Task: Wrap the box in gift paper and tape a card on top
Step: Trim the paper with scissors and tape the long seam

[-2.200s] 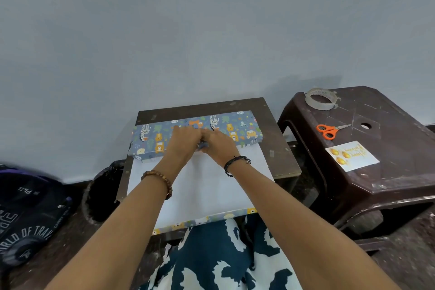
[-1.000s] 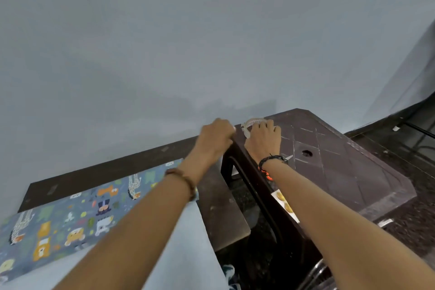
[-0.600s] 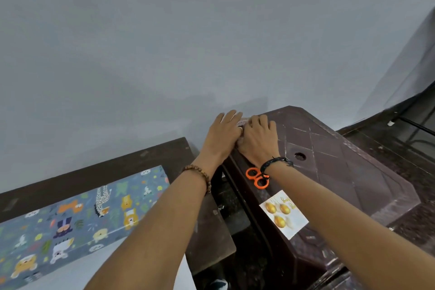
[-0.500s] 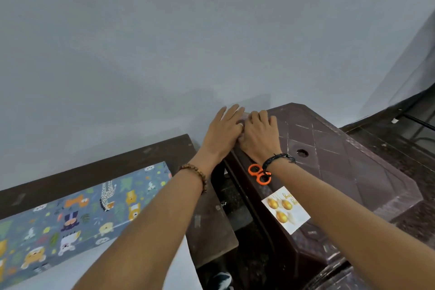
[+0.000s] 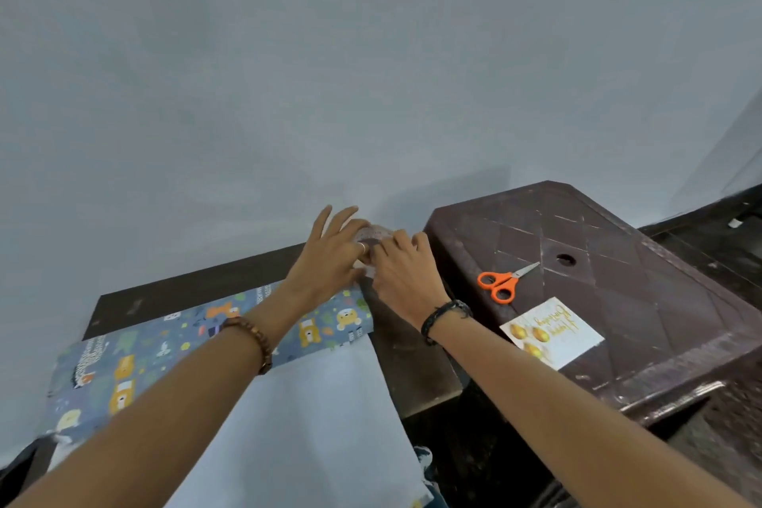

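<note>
Tape roll [image 5: 373, 236] now off the stool [image 5: 618, 260], over the table, gripped between left hand [image 5: 330, 260] and right hand [image 5: 406, 272]

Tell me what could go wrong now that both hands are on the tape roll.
With left hand and right hand both on the tape roll, nothing holds the gift paper folded over the box, so it may spring open. The scissors lie apart on the stool, so cutting needs a freed hand.

Head-worn view; looks forward and down; close over the hands [image 5: 371, 264].
</note>
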The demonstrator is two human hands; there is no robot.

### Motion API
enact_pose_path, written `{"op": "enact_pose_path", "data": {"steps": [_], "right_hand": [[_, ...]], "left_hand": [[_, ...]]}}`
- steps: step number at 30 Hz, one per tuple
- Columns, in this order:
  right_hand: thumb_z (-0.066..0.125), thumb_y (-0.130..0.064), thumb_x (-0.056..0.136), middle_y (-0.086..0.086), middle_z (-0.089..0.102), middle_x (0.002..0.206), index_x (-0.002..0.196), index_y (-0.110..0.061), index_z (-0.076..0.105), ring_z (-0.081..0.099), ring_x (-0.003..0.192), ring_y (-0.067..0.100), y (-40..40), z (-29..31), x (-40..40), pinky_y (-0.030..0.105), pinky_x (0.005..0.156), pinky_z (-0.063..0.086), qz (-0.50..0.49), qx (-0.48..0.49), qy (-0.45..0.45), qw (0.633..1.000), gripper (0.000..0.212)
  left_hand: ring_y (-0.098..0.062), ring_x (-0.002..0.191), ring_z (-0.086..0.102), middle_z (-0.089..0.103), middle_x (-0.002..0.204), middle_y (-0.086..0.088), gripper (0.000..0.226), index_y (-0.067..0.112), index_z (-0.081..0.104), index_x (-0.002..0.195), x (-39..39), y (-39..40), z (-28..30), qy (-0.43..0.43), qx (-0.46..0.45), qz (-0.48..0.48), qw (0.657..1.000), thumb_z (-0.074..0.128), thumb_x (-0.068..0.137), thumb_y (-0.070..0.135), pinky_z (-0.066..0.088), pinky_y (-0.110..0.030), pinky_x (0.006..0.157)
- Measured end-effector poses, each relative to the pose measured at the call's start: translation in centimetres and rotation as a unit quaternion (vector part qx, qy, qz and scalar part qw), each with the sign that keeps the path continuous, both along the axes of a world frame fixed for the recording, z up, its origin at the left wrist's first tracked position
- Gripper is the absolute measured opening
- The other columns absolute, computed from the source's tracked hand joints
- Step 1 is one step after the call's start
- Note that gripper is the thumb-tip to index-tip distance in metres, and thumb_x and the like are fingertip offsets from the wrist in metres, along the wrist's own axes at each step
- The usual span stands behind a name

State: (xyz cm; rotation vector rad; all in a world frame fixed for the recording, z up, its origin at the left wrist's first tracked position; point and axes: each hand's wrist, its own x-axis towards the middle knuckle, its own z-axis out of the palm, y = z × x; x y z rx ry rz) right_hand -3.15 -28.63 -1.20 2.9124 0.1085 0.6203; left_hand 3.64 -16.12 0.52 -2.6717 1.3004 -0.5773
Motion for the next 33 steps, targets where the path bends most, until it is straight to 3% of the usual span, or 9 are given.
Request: {"op": "enact_pose_path", "data": {"steps": [2, 6, 9, 12, 17, 21, 25, 30, 33], "right_hand": [[0.077, -0.026, 0.053, -0.003, 0.063, 0.069, 0.070, -0.018, 0.062, 0.056, 0.072, 0.019, 0.2, -0.8, 0.1, 0.034, 0.066, 0.035, -0.013, -0.002, 0.005, 1.000, 0.024], [0.074, -0.025, 0.057, -0.001, 0.063, 0.069, 0.064, -0.018, 0.060, 0.058, 0.075, 0.022, -0.2, -2.4, 1.1, 0.035, 0.068, 0.024, -0.017, -0.017, 0.010, 1.000, 0.017], [0.061, -0.030, 0.065, -0.003, 0.062, 0.070, 0.064, -0.020, 0.060, 0.055, 0.077, 0.021, -0.2, -2.8, 1.4, 0.034, 0.067, 0.029, 0.005, 0.002, 0.020, 1.000, 0.010], [0.039, -0.033, 0.071, 0.000, 0.062, 0.070, 0.067, -0.015, 0.061, 0.055, 0.074, 0.023, -0.1, -1.4, 1.0, 0.035, 0.065, 0.038, -0.001, 0.098, -0.001, 0.995, 0.028], [0.045, -0.021, 0.088, 0.008, 0.054, 0.114, 0.110, -0.012, 0.057, 0.044, 0.110, 0.028, -2.7, 2.7, -1.2, 0.039, 0.085, 0.032, -0.211, 0.256, -0.039, 0.943, 0.027], [0.045, -0.017, 0.093, 0.010, 0.056, 0.116, 0.111, -0.008, 0.055, 0.051, 0.108, 0.029, -5.4, 2.2, -4.6, 0.038, 0.086, 0.038, -0.322, 0.317, -0.054, 0.890, 0.023], [0.054, -0.040, 0.089, 0.009, 0.061, 0.112, 0.110, -0.007, 0.055, 0.053, 0.108, 0.027, -7.4, 0.1, -7.3, 0.040, 0.089, 0.035, -0.422, 0.337, 0.001, 0.842, 0.039], [0.053, -0.046, 0.089, 0.008, 0.062, 0.109, 0.109, -0.007, 0.056, 0.052, 0.107, 0.026, -7.8, -1.4, -7.6, 0.040, 0.088, 0.034, -0.444, 0.324, -0.008, 0.835, 0.044], [0.053, -0.042, 0.090, 0.007, 0.064, 0.105, 0.105, -0.008, 0.058, 0.053, 0.103, 0.026, -7.9, -1.4, -7.5, 0.038, 0.086, 0.033, -0.446, 0.326, -0.022, 0.833, 0.038]], "left_hand": [[-0.032, 0.129, 0.043, 0.061, 0.122, -0.006, 0.024, 0.017, 0.074, 0.083, 0.2, 0.0, -0.4, 0.014, 0.020, 0.027, 0.999, 0.083, 0.062, 0.024, 0.022, -0.059, 0.107], [-0.020, 0.144, 0.004, 0.036, 0.146, 0.000, 0.033, 0.017, 0.057, 0.123, 1.0, -0.8, -1.9, 0.041, 0.080, 0.071, 0.993, 0.049, 0.092, 0.020, -0.008, -0.052, 0.113], [-0.020, 0.144, 0.005, 0.036, 0.144, -0.002, 0.041, 0.016, 0.050, 0.131, 0.9, -1.3, -1.9, 0.054, 0.104, 0.083, 0.990, 0.046, 0.091, 0.014, -0.008, -0.056, 0.111], [-0.021, 0.144, 0.006, 0.034, 0.145, -0.005, 0.043, 0.016, 0.047, 0.133, 0.2, -1.9, -0.7, 0.100, 0.080, 0.098, 0.987, 0.047, 0.090, 0.019, -0.009, -0.058, 0.110], [-0.027, 0.118, 0.046, 0.061, 0.110, -0.007, 0.030, 0.012, 0.070, 0.099, -2.9, -5.7, 2.2, -0.009, -0.136, 0.023, 0.990, 0.045, 0.085, 0.020, 0.013, -0.050, 0.103], [-0.022, 0.113, 0.040, 0.059, 0.107, 0.000, 0.025, 0.014, 0.068, 0.101, -6.7, -10.2, 2.4, 0.065, -0.117, 0.008, 0.991, 0.045, 0.093, 0.019, 0.014, -0.036, 0.088], [-0.023, 0.112, 0.040, 0.059, 0.110, 0.001, 0.025, 0.020, 0.067, 0.107, -8.1, -12.1, -0.9, 0.162, -0.116, 0.066, 0.978, 0.051, 0.093, 0.033, 0.022, -0.041, 0.093], [-0.021, 0.106, 0.046, 0.063, 0.109, -0.003, 0.024, 0.014, 0.066, 0.107, -7.9, -13.4, -2.1, 0.226, -0.180, 0.071, 0.955, 0.050, 0.095, 0.026, 0.027, -0.035, 0.091], [-0.019, 0.105, 0.052, 0.067, 0.103, 0.000, 0.018, 0.016, 0.071, 0.097, -7.6, -13.8, -2.2, 0.326, -0.265, 0.095, 0.902, 0.055, 0.092, 0.025, 0.030, -0.036, 0.095]]}}
